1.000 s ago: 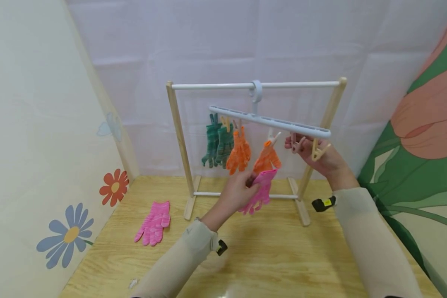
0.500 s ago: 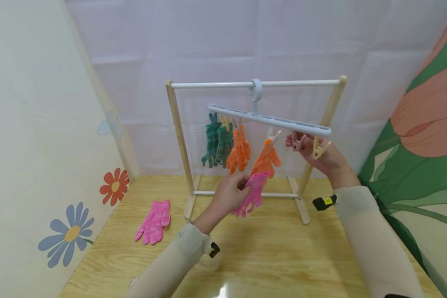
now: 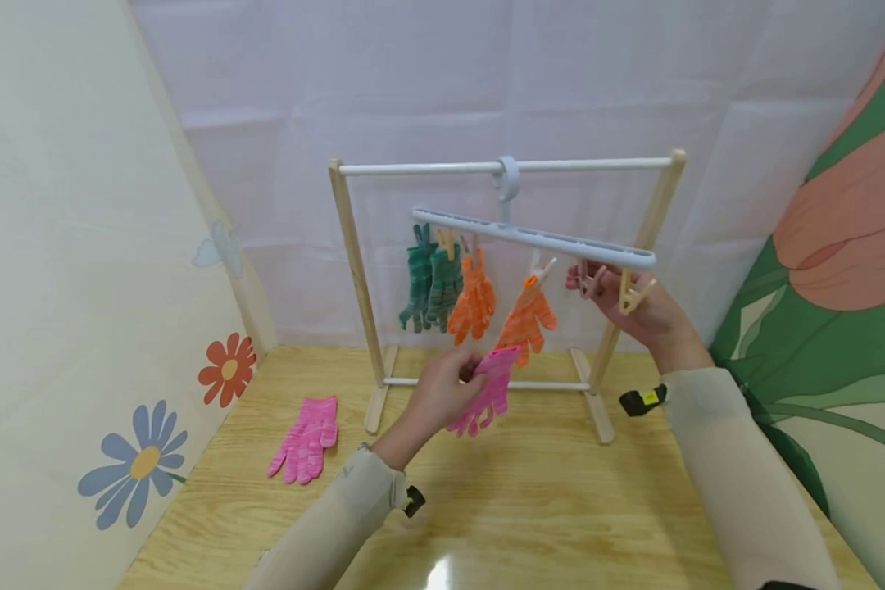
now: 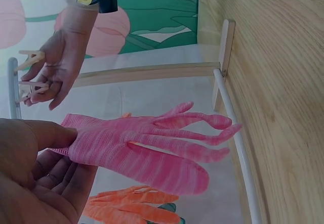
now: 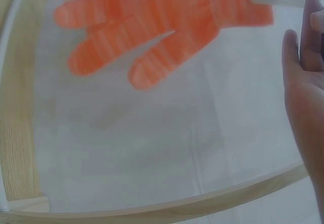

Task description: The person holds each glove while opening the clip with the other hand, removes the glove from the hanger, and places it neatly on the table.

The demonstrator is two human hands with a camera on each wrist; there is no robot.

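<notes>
My left hand (image 3: 446, 389) pinches a pink knitted glove (image 3: 492, 381) near its cuff. In the left wrist view the glove (image 4: 147, 145) stretches sideways, its fingers pointing away from my hand. My right hand (image 3: 637, 307) is raised under the right part of the pale blue hanger (image 3: 538, 238), its fingers round a dusky pink clothespin (image 3: 592, 281). A yellow clothespin (image 3: 632, 293) hangs in front of that hand. Close by, an orange glove (image 3: 527, 319) hangs from a white clothespin (image 3: 542, 269). Only part of my right hand (image 5: 306, 82) shows in its wrist view.
The hanger hooks over the white rail of a wooden rack (image 3: 357, 270), tilting lower at the right. Another orange glove (image 3: 474, 303) and two green gloves (image 3: 417, 283) hang at its left. A second pink glove (image 3: 307, 438) lies on the wooden table (image 3: 531, 500).
My left hand has drawn the pink glove left and slightly down, away from the hanging orange glove. The right hand stays at the dusky pink clothespin.
</notes>
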